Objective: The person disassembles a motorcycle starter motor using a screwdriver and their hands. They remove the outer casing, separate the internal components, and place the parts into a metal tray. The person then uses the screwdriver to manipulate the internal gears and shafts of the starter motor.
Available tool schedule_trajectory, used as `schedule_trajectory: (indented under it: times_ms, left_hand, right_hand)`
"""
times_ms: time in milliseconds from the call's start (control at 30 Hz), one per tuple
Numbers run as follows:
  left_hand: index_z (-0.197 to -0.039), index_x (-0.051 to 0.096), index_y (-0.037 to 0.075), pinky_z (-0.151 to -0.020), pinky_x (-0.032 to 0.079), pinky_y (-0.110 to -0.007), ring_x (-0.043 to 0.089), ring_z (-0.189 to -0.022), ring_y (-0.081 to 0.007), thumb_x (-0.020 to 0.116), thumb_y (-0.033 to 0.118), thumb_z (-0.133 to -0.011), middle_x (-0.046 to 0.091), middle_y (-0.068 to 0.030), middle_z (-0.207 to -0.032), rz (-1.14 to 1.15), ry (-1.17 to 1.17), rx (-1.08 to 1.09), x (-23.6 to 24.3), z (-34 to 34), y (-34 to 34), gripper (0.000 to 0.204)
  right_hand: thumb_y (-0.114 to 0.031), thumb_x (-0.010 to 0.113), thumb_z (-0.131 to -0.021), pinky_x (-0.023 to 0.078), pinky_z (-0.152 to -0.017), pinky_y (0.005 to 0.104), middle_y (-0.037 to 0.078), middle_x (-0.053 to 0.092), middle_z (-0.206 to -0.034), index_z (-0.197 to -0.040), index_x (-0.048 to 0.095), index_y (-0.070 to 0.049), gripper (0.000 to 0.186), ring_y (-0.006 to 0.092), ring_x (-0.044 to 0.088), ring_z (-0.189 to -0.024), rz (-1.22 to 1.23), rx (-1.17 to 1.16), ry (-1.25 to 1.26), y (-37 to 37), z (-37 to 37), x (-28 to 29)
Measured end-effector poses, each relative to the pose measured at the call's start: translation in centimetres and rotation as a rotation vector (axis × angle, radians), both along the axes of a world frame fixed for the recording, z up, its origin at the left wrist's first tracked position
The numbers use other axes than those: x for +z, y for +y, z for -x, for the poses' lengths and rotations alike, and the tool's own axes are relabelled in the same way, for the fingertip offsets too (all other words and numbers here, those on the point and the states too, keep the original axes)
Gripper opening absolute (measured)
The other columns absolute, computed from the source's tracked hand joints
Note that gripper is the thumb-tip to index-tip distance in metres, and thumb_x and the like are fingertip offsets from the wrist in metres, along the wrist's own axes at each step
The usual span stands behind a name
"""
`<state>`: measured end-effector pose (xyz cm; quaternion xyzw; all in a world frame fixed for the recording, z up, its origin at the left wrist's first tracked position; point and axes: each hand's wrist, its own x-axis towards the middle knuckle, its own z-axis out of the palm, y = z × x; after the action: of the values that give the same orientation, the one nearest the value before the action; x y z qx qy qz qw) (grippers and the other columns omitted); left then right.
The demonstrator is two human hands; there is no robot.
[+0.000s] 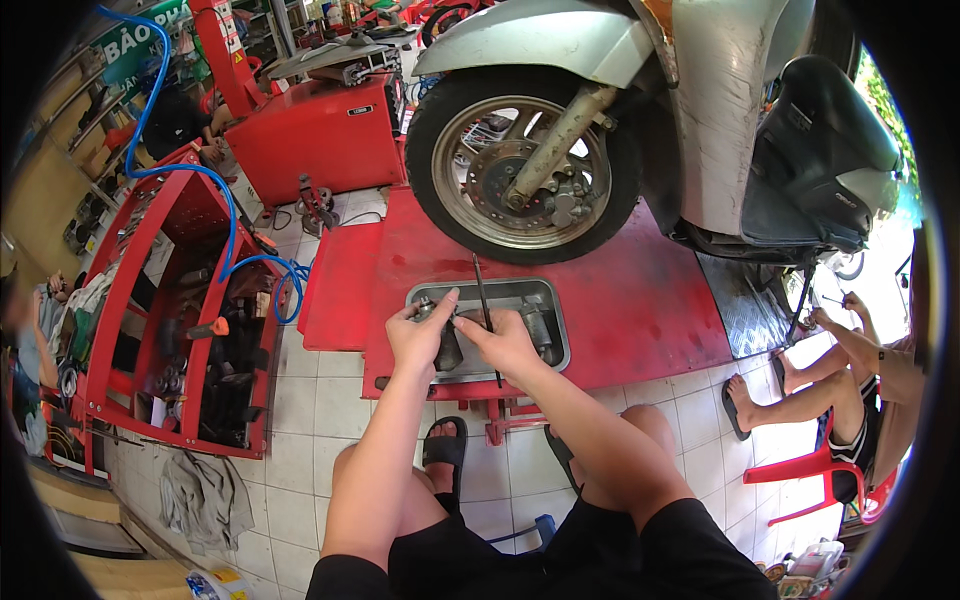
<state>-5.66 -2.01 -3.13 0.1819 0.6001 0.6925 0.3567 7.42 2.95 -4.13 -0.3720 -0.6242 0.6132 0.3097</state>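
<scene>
Left hand [414, 338]: your fingers grip a dark cylindrical part [448, 352] over the metal tray [513, 292].
Right hand [503, 343]: you pinch a thin rod [482, 288] over the tray.
Second cylinder [536, 326]: lies inside the tray.

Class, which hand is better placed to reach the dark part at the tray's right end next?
Probably the right hand: it is nearer that dark part than the left hand, though it seems to hold a thin rod.
</scene>
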Motion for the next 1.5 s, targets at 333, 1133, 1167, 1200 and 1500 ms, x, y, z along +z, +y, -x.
schedule_trajectory:
  times_ms: [333,1133,1167,1200,1500]
  left_hand:
    - [-0.087,0.067,-0.002,-0.062,0.050,-0.028,0.061,-0.068,-0.0107,0.088,0.022,-0.077,0.068,-0.0066,-0.082,-0.020,-0.052,0.001,-0.2,0.5,0.1,0.033]
    - [-0.084,0.064,0.001,-0.057,0.056,-0.035,0.062,-0.065,-0.0165,0.085,0.017,-0.080,0.065,-0.0070,-0.081,-0.138,-0.349,0.326,0.0,5.1,2.0,0.026]
    - [-0.084,0.064,0.001,-0.057,0.056,-0.035,0.062,-0.065,-0.0165,0.085,0.017,-0.080,0.065,-0.0068,-0.080,-0.127,-0.361,0.329,0.0,5.4,1.9,0.027]
    - [-0.084,0.064,0.001,-0.057,0.056,-0.035,0.062,-0.065,-0.0166,0.085,0.016,-0.080,0.064,-0.0067,-0.080,-0.116,-0.372,0.333,0.0,5.8,1.8,0.027]
    - [-0.081,0.062,0.001,-0.057,0.056,-0.034,0.061,-0.062,-0.0169,0.086,0.017,-0.079,0.063,-0.0068,-0.077,-0.141,-0.358,0.293,0.6,4.2,2.5,0.029]
  right_hand:
    - [-0.018,0.077,-0.086,0.043,-0.059,0.0272,0.005,0.071,-0.084,-0.095,0.073,0.002,0.022,0.0104,0.060,-0.071,0.289,0.079,0.031,0.5,0.0,1.0]
    - [-0.027,0.075,-0.079,0.054,-0.092,0.0452,0.022,0.070,-0.107,-0.105,0.073,-0.007,0.033,0.0388,0.067,-0.103,-0.392,0.288,-0.941,3.3,3.9,-6.0]
    - [-0.025,0.075,-0.079,0.054,-0.092,0.0451,0.021,0.069,-0.110,-0.105,0.073,-0.005,0.033,0.0385,0.067,-0.104,-0.401,0.301,-0.953,3.1,3.9,-5.6]
    - [-0.023,0.074,-0.079,0.054,-0.093,0.0450,0.021,0.069,-0.114,-0.105,0.072,-0.004,0.032,0.0382,0.067,-0.106,-0.409,0.316,-0.965,2.9,4.0,-5.5]
    - [-0.024,0.075,-0.078,0.054,-0.092,0.0466,0.024,0.070,-0.106,-0.099,0.074,-0.004,0.029,0.0383,0.066,-0.106,-0.413,0.503,-0.901,3.2,4.3,-9.3]
